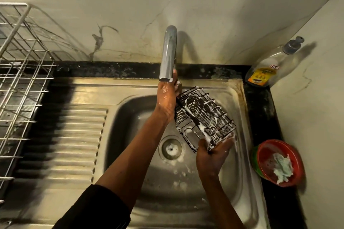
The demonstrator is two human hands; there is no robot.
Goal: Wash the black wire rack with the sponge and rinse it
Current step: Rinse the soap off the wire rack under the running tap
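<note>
Foam-covered black wire rack (204,117) is tilted over the sink (134,121) basin, 3 o'clock side. Right hand (214,154) fingers curl around its 6 o'clock end. Left hand (167,96) sits under the faucet (168,52) at its 11 o'clock; finger state indeterminable.

Left hand (166,96): wet, reached forward, fingers curled beyond the grip; hold unclear.
Right hand (214,152): foamy, fingers beneath, clasping the black wire rack (202,117) at its near end.

The wire rack (202,115) was black, streaked with white foam. The sink (130,117) was dull steel grey, its left drainboard ridged. A red bowl (268,156) held a pale green cloth (283,169). Grey veins crossed the off-white wall (223,15); the table (260,106) was black.
</note>
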